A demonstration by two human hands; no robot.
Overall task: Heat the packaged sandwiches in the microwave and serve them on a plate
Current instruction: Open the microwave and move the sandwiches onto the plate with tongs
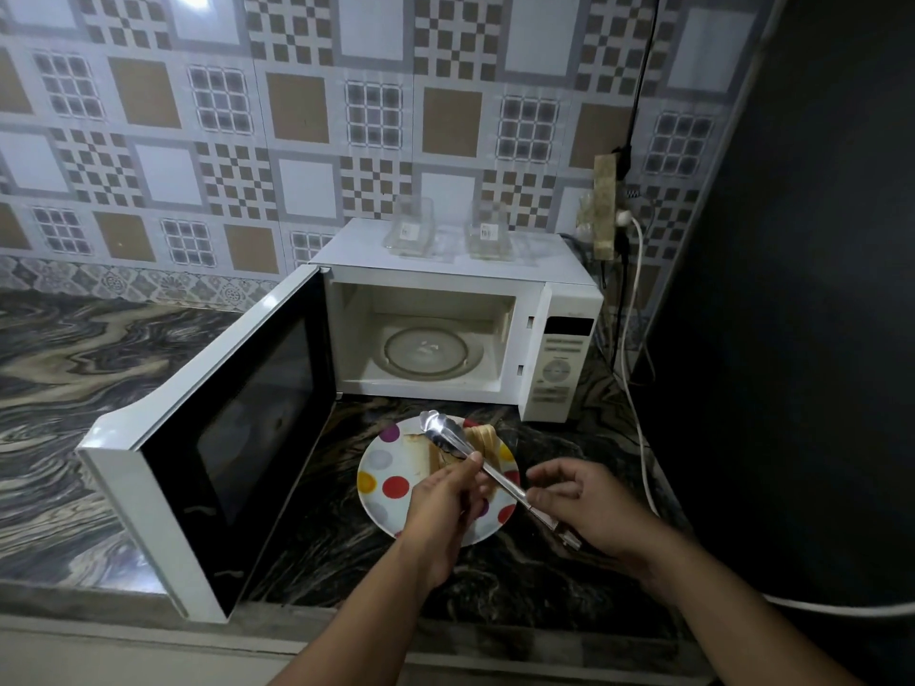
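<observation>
Head view: the sandwiches (455,448) lie on the dotted plate (391,487) on the bench (495,576), in front of the open, empty microwave (445,339). Metal tongs (475,462) run diagonally, tips up-left over the food, just beyond both hands. The left hand (445,497) pinches the tongs' middle; the right hand (589,507) grips their rear end.

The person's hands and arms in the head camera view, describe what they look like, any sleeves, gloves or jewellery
Both forearms are bare from the bottom edge of the frame up to the wrists; no sleeve shows. The left hand and the right hand are ungloved. No ring, watch or bracelet is visible on either, though the picture is a little soft. No marks or tattoos show.
</observation>
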